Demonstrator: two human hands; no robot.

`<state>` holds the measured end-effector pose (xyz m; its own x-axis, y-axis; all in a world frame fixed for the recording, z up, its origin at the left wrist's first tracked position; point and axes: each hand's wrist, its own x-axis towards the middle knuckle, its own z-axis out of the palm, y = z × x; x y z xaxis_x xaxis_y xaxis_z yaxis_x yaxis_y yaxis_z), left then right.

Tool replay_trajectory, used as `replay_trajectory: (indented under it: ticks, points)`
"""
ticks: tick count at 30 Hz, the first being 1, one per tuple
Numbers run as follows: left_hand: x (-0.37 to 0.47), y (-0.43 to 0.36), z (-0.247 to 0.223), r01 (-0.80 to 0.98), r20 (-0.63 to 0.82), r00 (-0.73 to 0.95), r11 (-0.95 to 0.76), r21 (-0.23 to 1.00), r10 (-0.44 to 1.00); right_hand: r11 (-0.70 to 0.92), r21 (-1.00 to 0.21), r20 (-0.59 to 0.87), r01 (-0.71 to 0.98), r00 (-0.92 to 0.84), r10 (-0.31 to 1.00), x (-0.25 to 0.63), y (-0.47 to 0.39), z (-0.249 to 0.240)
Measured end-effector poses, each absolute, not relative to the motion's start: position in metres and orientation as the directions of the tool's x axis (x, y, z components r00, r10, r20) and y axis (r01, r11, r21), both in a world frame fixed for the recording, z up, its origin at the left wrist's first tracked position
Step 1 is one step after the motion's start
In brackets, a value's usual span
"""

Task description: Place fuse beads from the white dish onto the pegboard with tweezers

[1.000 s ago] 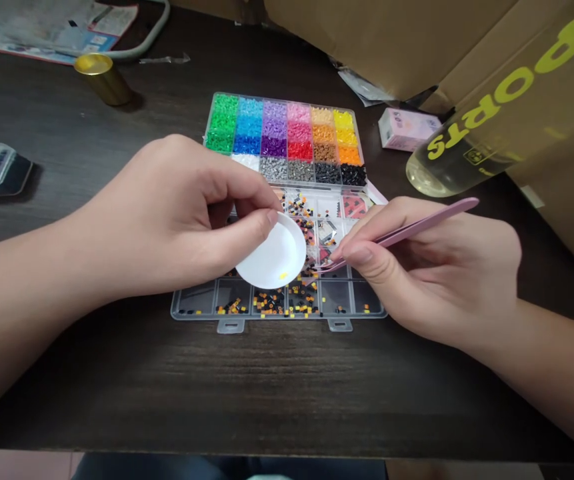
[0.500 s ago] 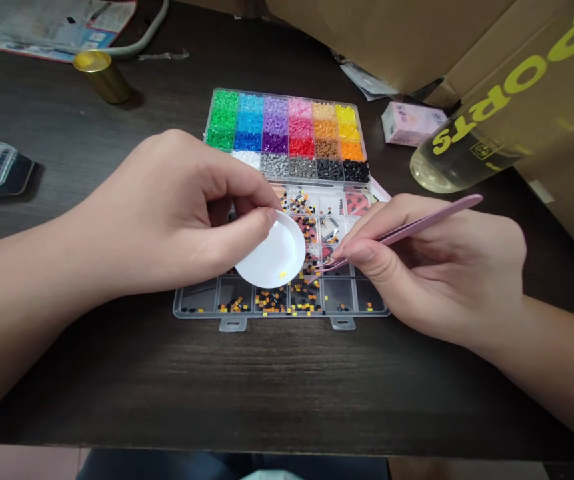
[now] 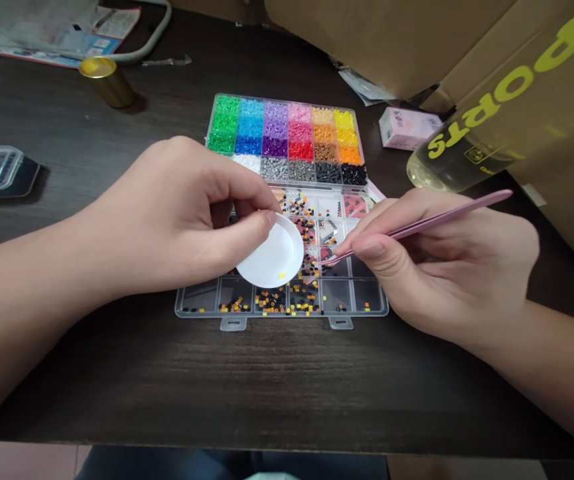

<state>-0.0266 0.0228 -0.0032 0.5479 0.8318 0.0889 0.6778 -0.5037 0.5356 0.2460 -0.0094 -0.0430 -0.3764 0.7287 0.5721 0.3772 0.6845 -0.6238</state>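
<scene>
Between thumb and fingers, my left hand (image 3: 181, 220) pinches the edge of a small round white dish (image 3: 269, 257). A few yellow beads (image 3: 282, 275) lie near its lower rim. My right hand (image 3: 447, 260) grips a pair of pink tweezers (image 3: 431, 223), tips pointing left, just right of the dish. Whether the tips hold a bead is too small to tell. Beneath both hands is the open clear lid (image 3: 337, 293) of a bead box, scattered with loose orange, black and yellow beads (image 3: 271, 300). Behind it, the box's compartments (image 3: 287, 137) hold beads sorted by colour.
A gold cylinder (image 3: 109, 83) stands at the back left, with a clear plastic container (image 3: 1, 172) nearer on the left. A pink and white small box (image 3: 409, 128) and a clear bottle with yellow lettering (image 3: 467, 153) are at the right, before a cardboard box (image 3: 367, 40).
My right hand and the tweezers have shifted slightly right, and the tweezers' tips have risen a little. My left hand keeps the dish in nearly the same place. The view has moved slightly.
</scene>
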Motion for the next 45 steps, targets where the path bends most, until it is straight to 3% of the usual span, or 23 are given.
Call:
replay_trajectory:
  ticks: [6, 13, 20, 39, 45]
  points:
    - [-0.030, 0.026, -0.006, 0.659, 0.114, 0.529, -0.492, 0.569, 0.841, 0.718, -0.617, 0.613, 0.323, -0.375, 0.696, 0.245, -0.005, -0.044]
    - [-0.033, 0.025, 0.006, 0.773, 0.124, 0.437, -0.442, 0.455, 0.891, 0.731, -0.582, 0.653, 0.356, -0.331, 0.681, 0.248, 0.000, -0.044]
    - [-0.036, 0.032, -0.001, 0.733, 0.135, 0.431, -0.433, 0.524, 0.892, 0.735, -0.602, 0.673, 0.312, -0.297, 0.677, 0.245, 0.002, -0.051]
    - [-0.028, 0.027, -0.012, 0.586, 0.112, 0.592, -0.521, 0.621, 0.798, 0.705, -0.676, 0.649, 0.214, -0.281, 0.707, 0.243, -0.008, -0.054]
    - [-0.030, 0.027, -0.009, 0.638, 0.129, 0.559, -0.524, 0.564, 0.819, 0.698, -0.646, 0.608, 0.309, -0.345, 0.715, 0.245, -0.004, -0.051]
